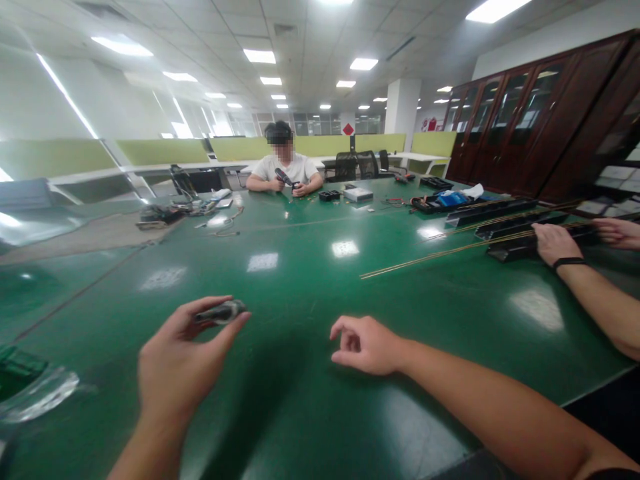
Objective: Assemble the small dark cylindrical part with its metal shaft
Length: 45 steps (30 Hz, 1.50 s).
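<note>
On the left, my left hand [183, 363] is raised over the green tabletop [285, 293]. Its thumb and fingers grip a small dark, flattish object [220, 312] with a pale, shiny rounded end; its exact kind is unclear. To the right, my right hand [370, 345] hovers at or just above the table, fingers bent, with a gap between thumb and forefinger. Nothing shows in it. Beyond it, thin brass-coloured rods [400, 265] reach leftward from black channel-shaped pieces [515, 248].
At right, a co-worker's hand [553, 245] rests by the channels. Across the table a person [285, 170] holds a dark power tool [283, 176]. A clear glass dish [50, 398] stands at lower left. Cables and tools [165, 212] and a blue bag [453, 198] lie farther back.
</note>
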Available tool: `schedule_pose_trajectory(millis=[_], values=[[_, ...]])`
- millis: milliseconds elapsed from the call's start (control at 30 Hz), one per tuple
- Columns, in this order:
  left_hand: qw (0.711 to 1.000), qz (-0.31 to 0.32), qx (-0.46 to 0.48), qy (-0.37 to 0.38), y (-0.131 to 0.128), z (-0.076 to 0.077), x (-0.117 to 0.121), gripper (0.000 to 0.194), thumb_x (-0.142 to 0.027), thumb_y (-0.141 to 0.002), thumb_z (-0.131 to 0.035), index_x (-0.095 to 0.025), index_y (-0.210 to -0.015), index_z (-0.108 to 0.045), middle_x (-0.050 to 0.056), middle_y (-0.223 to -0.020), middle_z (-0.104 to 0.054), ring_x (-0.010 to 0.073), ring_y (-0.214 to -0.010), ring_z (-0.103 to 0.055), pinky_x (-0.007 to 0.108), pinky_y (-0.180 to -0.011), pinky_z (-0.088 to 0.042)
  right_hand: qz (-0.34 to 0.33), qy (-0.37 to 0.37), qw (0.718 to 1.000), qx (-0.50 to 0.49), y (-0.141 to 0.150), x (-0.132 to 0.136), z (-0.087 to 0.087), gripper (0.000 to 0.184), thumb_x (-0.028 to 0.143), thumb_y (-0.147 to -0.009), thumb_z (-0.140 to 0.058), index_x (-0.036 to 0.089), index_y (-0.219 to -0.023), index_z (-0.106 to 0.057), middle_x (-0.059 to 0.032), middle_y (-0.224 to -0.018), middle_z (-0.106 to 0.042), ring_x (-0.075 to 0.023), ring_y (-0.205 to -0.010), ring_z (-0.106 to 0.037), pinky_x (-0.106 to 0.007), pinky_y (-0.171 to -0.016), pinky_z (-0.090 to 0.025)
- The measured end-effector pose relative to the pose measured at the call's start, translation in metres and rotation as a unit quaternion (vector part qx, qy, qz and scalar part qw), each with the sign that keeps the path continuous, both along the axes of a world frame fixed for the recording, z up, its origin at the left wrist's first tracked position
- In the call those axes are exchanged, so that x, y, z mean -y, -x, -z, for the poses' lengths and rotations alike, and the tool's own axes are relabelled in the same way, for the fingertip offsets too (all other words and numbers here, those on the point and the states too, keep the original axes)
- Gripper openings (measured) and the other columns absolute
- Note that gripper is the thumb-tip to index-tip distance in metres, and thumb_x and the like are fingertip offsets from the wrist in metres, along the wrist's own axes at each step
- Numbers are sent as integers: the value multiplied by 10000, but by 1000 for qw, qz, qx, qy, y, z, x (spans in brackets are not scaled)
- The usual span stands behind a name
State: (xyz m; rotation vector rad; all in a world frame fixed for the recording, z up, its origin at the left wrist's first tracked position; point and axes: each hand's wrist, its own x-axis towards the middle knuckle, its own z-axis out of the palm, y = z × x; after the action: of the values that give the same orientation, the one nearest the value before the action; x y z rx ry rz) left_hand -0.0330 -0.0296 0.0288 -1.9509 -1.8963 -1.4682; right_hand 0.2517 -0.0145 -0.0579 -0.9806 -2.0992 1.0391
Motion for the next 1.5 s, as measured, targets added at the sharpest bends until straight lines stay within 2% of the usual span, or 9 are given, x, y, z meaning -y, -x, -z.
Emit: schedule_pose_trajectory(millis=[100,200,333,467,633,933,1200,1300,1500], values=[[984,156,33,75,-44,18,-19,317,-404,-767,-737,-206,-1005,-670,14,-909,-728,178,-804,-695,314,-803,-573,71,-11,997,-5,-3,-6,3,216,293,-800,-702,183,-928,-566,26,-692,-639,-104,-572,-558,-203,-556,-421],[966,244,1,89,-76,45,-24,208,-306,-775,-698,-195,-948,-665,23,-888,-707,173,-795,-671,297,-777,-552,92,-19,996,8,-5,-11,6,140,205,-783,-662,189,-874,-557,35,-667,-623,-101,-563,-552,-197,-547,-407],[943,316,-29,102,-82,70,-15,169,-220,-779,-677,-222,-944,-643,4,-941,-683,162,-850,-650,272,-768,-521,80,-20,996,38,-3,-11,9,187,108,-744,-593,194,-910,-597,52,-644,-628,-95,-541,-550,-190,-541,-394],[920,372,-17,121,-76,70,-9,172,-219,-799,-689,-248,-963,-651,-5,-987,-690,158,-906,-654,262,-825,-519,66,-24,997,45,-1,-7,9,221,123,-743,-595,199,-948,-630,50,-653,-634,-101,-557,-565,-191,-544,-392],[905,392,17,162,-75,70,-10,234,-262,-836,-692,-283,-1067,-666,-9,-1016,-713,154,-914,-679,244,-833,-539,48,-24,998,33,1,-2,8,76,160,-743,-635,185,-801,-594,42,-639,-602,-97,-544,-538,-190,-520,-378],[888,373,115,244,-78,71,-11,429,-303,-833,-682,-286,-1246,-567,10,-1170,-695,183,-1084,-659,317,-1009,-517,43,26,999,2,3,-1,1,166,304,-799,-687,170,-782,-591,37,-618,-558,-92,-531,-517,-192,-519,-395],[844,358,248,312,-80,73,-19,389,-362,-772,-721,-210,-1119,-631,46,-1137,-704,218,-1078,-659,356,-1020,-503,20,41,999,2,2,0,4,164,246,-763,-710,174,-884,-627,42,-622,-602,-93,-516,-536,-196,-533,-422],[863,336,231,297,-78,72,-22,331,-339,-740,-741,-207,-1037,-678,38,-1054,-716,219,-991,-674,348,-944,-523,36,38,999,5,4,2,4,128,227,-762,-700,176,-853,-625,41,-617,-601,-92,-514,-532,-196,-525,-412],[929,316,95,168,-70,72,-22,224,-268,-759,-747,-260,-979,-703,2,-1001,-684,185,-935,-635,309,-840,-492,80,26,996,-6,7,4,2,87,199,-774,-670,186,-801,-588,29,-646,-595,-107,-558,-553,-206,-543,-425]])
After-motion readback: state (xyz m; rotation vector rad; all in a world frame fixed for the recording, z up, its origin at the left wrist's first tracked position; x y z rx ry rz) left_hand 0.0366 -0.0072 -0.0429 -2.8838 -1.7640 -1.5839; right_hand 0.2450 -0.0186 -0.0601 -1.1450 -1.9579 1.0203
